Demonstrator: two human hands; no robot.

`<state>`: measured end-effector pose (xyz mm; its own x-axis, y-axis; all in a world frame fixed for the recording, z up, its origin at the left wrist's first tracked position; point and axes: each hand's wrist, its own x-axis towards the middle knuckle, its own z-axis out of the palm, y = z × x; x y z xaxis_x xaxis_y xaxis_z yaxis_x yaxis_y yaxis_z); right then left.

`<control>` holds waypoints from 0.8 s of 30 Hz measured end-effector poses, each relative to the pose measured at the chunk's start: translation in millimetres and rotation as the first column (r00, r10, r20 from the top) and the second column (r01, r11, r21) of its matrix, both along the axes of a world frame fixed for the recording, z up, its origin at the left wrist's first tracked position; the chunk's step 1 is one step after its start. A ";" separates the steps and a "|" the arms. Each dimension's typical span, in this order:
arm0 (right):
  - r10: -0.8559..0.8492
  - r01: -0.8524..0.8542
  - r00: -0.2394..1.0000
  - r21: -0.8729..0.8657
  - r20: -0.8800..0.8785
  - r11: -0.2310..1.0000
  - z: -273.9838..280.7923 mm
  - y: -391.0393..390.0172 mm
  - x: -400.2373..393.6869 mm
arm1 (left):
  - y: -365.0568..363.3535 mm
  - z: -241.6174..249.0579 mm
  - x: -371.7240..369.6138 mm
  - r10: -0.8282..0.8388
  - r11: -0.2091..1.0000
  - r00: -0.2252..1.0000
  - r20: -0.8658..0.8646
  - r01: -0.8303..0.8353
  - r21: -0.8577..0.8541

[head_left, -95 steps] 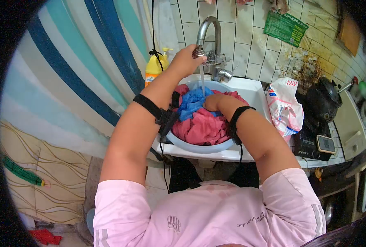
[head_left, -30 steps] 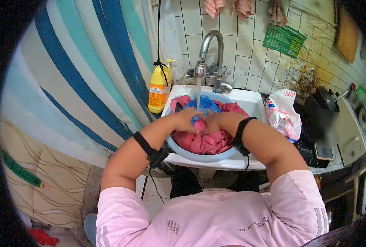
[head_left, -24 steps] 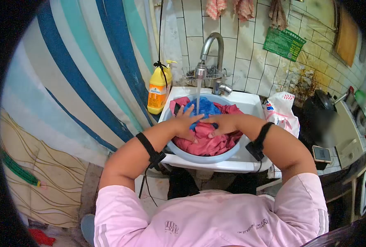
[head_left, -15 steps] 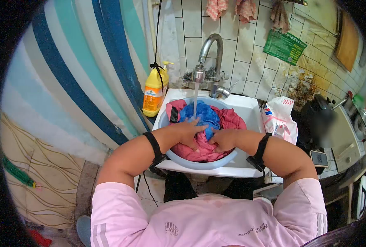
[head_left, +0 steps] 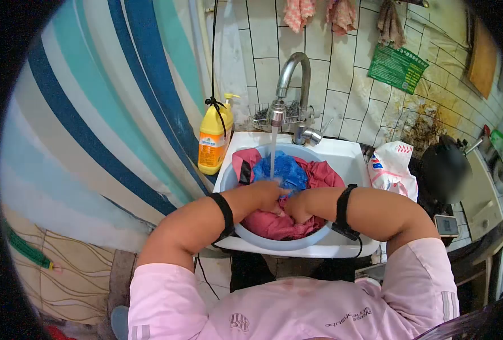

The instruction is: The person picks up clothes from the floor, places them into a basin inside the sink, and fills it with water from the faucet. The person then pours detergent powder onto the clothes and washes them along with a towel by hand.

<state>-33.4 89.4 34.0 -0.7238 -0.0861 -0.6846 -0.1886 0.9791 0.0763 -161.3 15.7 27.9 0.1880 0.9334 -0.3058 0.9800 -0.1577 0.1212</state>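
Note:
A light blue basin (head_left: pixel 241 235) sits in the white sink and holds a wet reddish-pink garment (head_left: pixel 274 225) and a blue cloth (head_left: pixel 290 169). My left hand (head_left: pixel 267 195) is closed on the pink garment near the middle of the basin, its fingers curled and slightly blurred. Close beside it, my right hand (head_left: pixel 298 206) is pressed down into the same garment, with its fingertips hidden in the folds. Water runs from the faucet (head_left: pixel 276 113) onto the blue cloth just beyond my left hand.
A yellow pump bottle (head_left: pixel 213 141) hangs by a black cord at the sink's left. Right of the white sink (head_left: pixel 350 164) stand a white plastic bag (head_left: pixel 393 170) and a dark pot (head_left: pixel 444 170). A phone-like device (head_left: pixel 446 225) lies farther right. Cloths (head_left: pixel 342 16) hang above.
Both hands have moved deeper into the pink garment, and their fingers, spread before, are now curled into it. The whole view has shifted a little, so the sink appears lower.

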 end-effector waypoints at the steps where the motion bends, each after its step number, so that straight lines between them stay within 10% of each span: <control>1: 0.001 -0.001 1.000 0.001 -0.003 1.000 3.6 -1.8 0.1 | -0.3 0.7 -0.3 -0.006 1.000 1.000 0.008 0.006 0.005; 12: -0.224 0.188 0.966 -0.253 -0.126 0.949 19.9 33.3 2.9 | -4.6 3.9 -5.4 0.037 0.999 0.995 0.087 -0.034 -0.032; 15: -0.555 0.388 0.668 -0.405 -0.495 0.828 81.6 40.5 5.4 | -16.5 8.6 -4.4 0.076 0.997 0.992 0.105 -0.076 -0.005; 18: -0.848 -0.077 0.086 -0.852 -0.524 0.518 103.7 43.2 -7.2 | -24.1 3.0 -5.3 0.078 0.994 0.992 0.099 -0.085 0.067; 20: -0.914 -0.240 0.024 -0.890 -0.405 0.388 135.2 14.3 -9.3 | -34.2 4.9 3.3 0.102 0.991 0.992 0.069 -0.108 0.081; 24: -0.892 -0.002 0.045 -0.893 -0.449 0.449 149.2 21.8 -34.2 | -47.9 12.0 28.8 0.191 0.970 0.979 0.067 -0.199 0.139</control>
<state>-67.6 111.2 183.2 -0.7164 0.5792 0.3889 0.0661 0.6113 -0.7886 -132.6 -32.2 40.0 0.0103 0.9871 -0.1599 0.9863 0.0163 0.1639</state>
